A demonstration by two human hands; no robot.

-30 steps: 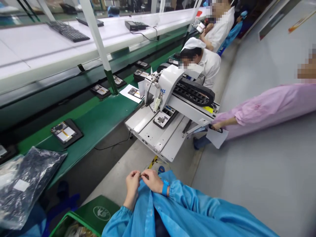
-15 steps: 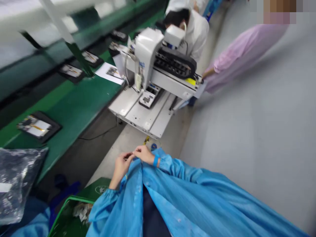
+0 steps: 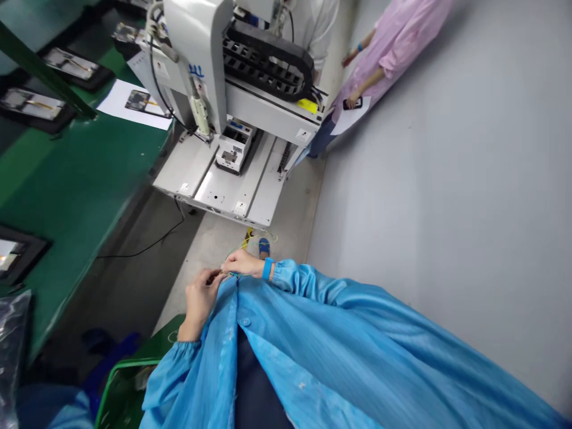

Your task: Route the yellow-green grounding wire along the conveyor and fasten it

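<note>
My left hand and my right hand meet at the fingertips in front of the blue work coat. Their fingers are closed in a pinch on a thin yellow-green cord, parts of which loop out beyond the right hand. The exact spot where each fingertip grips is too small to make out. Around my right wrist sits a blue wristband. Just below the hands, the coat's front edges part over dark clothing.
Ahead stands a white bench-top machine with a fixture on its bed. The green workbench at left bears several opened devices. A green bin is below left. A person in pink holds paper at right.
The view has shifted forward and right, so the machine appears larger and further left. Both hands stay together at the coat front. The person in pink now shows both hands.
</note>
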